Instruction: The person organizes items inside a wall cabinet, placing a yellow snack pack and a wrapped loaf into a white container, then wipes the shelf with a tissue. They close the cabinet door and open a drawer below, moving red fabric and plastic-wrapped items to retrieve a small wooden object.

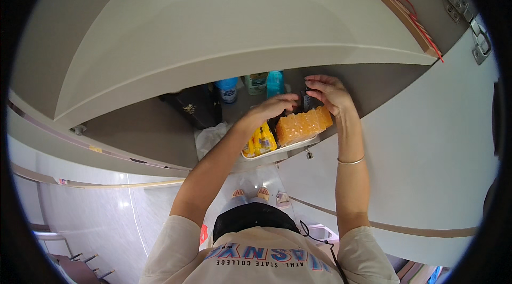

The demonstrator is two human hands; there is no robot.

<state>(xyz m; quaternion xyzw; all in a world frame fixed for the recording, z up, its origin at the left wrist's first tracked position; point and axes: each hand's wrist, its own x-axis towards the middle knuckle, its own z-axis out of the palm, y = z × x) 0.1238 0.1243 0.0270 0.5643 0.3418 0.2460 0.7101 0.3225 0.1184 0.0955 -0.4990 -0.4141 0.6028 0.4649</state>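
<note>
Both my hands reach over a white tray (262, 156) at the front of a cabinet shelf. My left hand (278, 105) is above the back of the tray with its fingers curled; what lies under them is hidden. My right hand (330, 93) has its thumb and fingers around the top of a dark packet (310, 102), and I cannot tell whether it grips it. In front of the hands, an orange bundle in clear wrapping (304, 126) lies in the tray. Several yellow packets (262, 140) lie left of it, partly behind my left forearm.
Further back stand a blue-lidded container (228, 90), a pale green jar (256, 84) and a turquoise bottle (275, 84). A black bag (194, 106) and a white plastic bag (212, 138) are at left. The upper shelf edge (256, 58) overhangs; an open door (420, 144) stands at right.
</note>
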